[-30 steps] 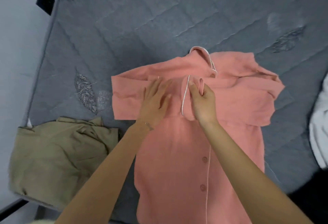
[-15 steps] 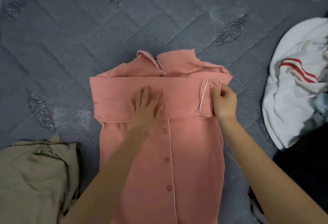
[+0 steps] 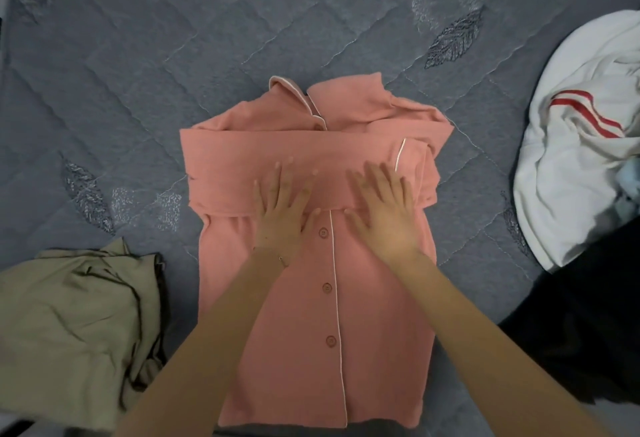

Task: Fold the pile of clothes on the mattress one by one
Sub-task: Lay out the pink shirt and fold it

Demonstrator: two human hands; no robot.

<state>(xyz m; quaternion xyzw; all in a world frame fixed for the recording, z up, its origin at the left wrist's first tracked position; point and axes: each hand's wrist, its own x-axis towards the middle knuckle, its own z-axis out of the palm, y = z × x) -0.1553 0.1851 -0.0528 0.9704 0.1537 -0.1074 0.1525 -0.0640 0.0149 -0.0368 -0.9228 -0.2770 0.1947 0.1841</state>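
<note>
A salmon-pink button-up pyjama shirt [image 3: 377,325] with white piping lies front up on the grey quilted mattress [image 3: 138,73], collar away from me. Both sleeves are folded across its chest in a flat band. My left hand [image 3: 282,215] lies flat on that band with fingers spread, left of the button line. To the right of the button line, my right hand [image 3: 384,215] presses flat on the band too, just below the sleeve's white-piped cuff. Neither hand grips any cloth.
An olive-green garment [image 3: 69,332] sits folded at the lower left, close to the shirt's left edge. At the right edge lies a heap with a white garment with red stripes [image 3: 581,145] and dark cloth [image 3: 588,332] below it.
My right hand has let go of the sleeve cuff it pinched and now lies flat on the folded sleeves. The left hand stays flat. The view has shifted slightly.
</note>
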